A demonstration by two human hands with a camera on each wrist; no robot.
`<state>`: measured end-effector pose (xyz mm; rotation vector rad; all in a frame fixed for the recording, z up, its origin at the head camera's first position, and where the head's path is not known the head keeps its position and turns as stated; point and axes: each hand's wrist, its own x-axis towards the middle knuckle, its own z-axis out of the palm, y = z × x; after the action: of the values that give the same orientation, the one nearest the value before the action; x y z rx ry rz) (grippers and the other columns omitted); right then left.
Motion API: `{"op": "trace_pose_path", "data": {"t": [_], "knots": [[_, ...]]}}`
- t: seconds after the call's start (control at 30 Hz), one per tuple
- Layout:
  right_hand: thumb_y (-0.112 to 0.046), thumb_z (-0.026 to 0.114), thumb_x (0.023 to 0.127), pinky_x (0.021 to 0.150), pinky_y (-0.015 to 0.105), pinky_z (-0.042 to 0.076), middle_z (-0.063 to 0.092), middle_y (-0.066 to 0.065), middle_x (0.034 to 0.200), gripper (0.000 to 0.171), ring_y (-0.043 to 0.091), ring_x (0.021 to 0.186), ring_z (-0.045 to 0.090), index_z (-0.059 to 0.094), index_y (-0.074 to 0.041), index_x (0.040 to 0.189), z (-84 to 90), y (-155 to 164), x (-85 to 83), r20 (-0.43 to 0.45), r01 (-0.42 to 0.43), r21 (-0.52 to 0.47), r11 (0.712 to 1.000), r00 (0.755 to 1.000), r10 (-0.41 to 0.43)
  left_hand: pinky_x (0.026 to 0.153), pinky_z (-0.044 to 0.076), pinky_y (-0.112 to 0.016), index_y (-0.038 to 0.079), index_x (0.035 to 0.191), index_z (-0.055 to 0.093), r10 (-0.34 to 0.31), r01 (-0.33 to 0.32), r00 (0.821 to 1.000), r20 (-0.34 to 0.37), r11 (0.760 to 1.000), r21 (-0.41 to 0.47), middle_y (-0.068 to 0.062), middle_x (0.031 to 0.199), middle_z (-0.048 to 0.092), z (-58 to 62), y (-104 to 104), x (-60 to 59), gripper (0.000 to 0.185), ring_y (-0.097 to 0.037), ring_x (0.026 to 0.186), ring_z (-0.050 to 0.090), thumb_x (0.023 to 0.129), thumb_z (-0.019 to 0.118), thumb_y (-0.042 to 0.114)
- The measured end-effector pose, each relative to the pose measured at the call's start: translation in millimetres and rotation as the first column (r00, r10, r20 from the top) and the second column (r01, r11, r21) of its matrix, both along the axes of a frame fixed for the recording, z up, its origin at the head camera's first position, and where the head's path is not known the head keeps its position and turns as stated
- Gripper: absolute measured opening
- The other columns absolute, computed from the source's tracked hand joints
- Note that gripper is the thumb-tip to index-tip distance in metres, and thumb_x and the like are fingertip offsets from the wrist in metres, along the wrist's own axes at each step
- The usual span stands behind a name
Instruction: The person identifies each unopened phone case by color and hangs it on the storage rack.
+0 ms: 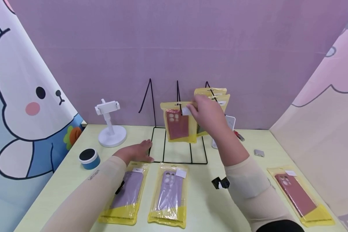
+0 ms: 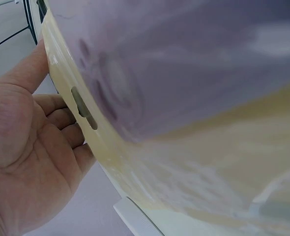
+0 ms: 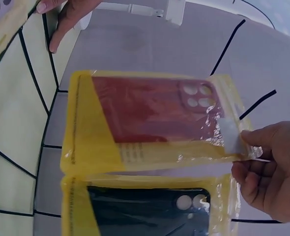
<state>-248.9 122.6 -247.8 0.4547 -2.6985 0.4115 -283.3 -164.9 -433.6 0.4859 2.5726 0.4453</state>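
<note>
Two purple cases point(image 1: 169, 193) lie closest; my left hand point(image 1: 136, 151) rests flat on the rack point(image 1: 178, 151), my right hand point(image 1: 207, 112) pinches a red case point(image 1: 178, 124) (bagged).

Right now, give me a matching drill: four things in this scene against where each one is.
Things:
1. red phone case packet
2. left hand
3. blue and white tub
4. white phone stand

Places:
A. table, far left edge
B. pinched at its top by the right hand, at the middle hook
C. resting on the wire rack base corner
D. back left of the table, upright

Pairs: 1-B, 2-C, 3-A, 4-D
</note>
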Motion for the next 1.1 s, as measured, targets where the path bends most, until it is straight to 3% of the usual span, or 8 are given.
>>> {"op": "trace_pose_path", "data": {"t": [0.3, 0.6, 0.8, 1.1], "knots": [[-0.039, 0.055, 0.100, 0.072, 0.044, 0.054, 0.059, 0.010, 0.118, 0.031, 0.027, 0.089, 0.061, 0.062, -0.011, 0.110, 14.6, -8.0, -15.8, 0.018, 0.057, 0.156, 0.986, 0.998, -0.061, 0.123, 0.011, -0.051, 0.008, 0.158, 0.012, -0.001, 0.001, 1.000, -0.008, 1.000, -0.015, -0.014, 0.165, 0.002, -0.4, 0.1, -0.5, 0.095, -0.033, 0.152, 0.003, 0.091, 0.064, 0.050], [-0.038, 0.054, 0.100, 0.076, 0.044, 0.055, 0.057, 0.009, 0.116, 0.033, 0.026, 0.092, 0.059, 0.063, -0.013, 0.120, 18.4, -13.6, -34.3, 0.076, 0.080, 0.212, 0.974, 0.992, -0.098, 0.123, 0.011, -0.051, 0.008, 0.158, 0.012, -0.008, 0.008, 1.000, -0.012, 1.000, -0.016, -0.015, 0.165, 0.003, -0.6, 0.1, -2.3, 0.094, -0.033, 0.152, 0.003, 0.091, 0.064, 0.050], [-0.037, 0.053, 0.101, 0.066, 0.041, 0.053, 0.056, 0.009, 0.109, 0.026, 0.025, 0.082, 0.057, 0.063, -0.013, 0.106, 21.2, -16.0, -44.5, 0.068, 0.102, 0.244, 0.964, 0.990, -0.122, 0.123, 0.011, -0.051, 0.009, 0.158, 0.011, -0.002, 0.002, 1.000, 0.003, 1.000, -0.016, -0.013, 0.166, 0.002, 0.7, 1.1, -1.2, 0.094, -0.032, 0.153, 0.002, 0.092, 0.063, 0.050], [-0.038, 0.049, 0.102, 0.057, 0.039, 0.051, 0.047, 0.017, 0.128, 0.032, 0.027, 0.072, 0.057, 0.061, -0.014, 0.120, 26.6, -18.2, -57.3, 0.112, 0.163, 0.261, 0.951, 0.974, -0.198, 0.123, 0.011, -0.050, 0.007, 0.158, 0.011, -0.019, 0.019, 1.000, -0.009, 1.000, -0.023, -0.015, 0.165, 0.002, 2.4, 4.2, -0.6, 0.092, -0.033, 0.152, 0.002, 0.093, 0.062, 0.049]]}}
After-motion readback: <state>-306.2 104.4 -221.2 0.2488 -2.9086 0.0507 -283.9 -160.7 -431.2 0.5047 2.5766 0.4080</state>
